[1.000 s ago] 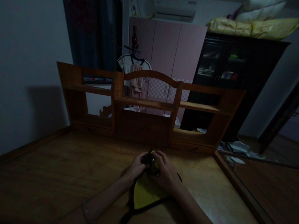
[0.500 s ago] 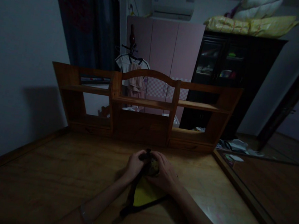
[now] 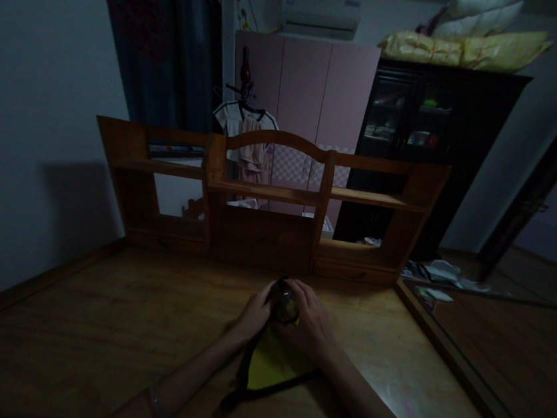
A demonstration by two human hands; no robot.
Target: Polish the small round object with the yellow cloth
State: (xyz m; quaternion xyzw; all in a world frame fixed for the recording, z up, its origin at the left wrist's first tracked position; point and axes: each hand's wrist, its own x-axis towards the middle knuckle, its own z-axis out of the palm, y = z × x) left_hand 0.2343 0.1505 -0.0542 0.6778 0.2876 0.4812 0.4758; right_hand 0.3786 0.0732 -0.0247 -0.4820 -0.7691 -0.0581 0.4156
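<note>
A small rounded object [image 3: 287, 306], dark with a glossy, yellowish-brown face, sits between my two hands over the wooden desk. Its kind is too dim to make out. My right hand [image 3: 312, 323] curls round its right side, fingers over the top. My left hand [image 3: 255, 314] closes on a dark piece [image 3: 277, 289] at its upper left. Below them lies a yellow panel [image 3: 274, 363] with a black edging [image 3: 278, 387], partly hidden by my right hand and wrist. A dark knob-like end [image 3: 230, 401] sticks out at its lower left corner.
The desk [image 3: 119, 325] has a wooden shelf unit [image 3: 270, 191] along its back edge. A white wall [image 3: 43, 108] bounds the left side. Behind stand a pink wardrobe [image 3: 302, 91], hanging clothes [image 3: 245, 125] and a black cabinet [image 3: 448, 134]. A raised wooden edge [image 3: 461, 371] runs along the right.
The rounded object has turned between my hands, so its glossy face shows more. The dark piece at its top has tipped, and my left hand has shifted slightly right.
</note>
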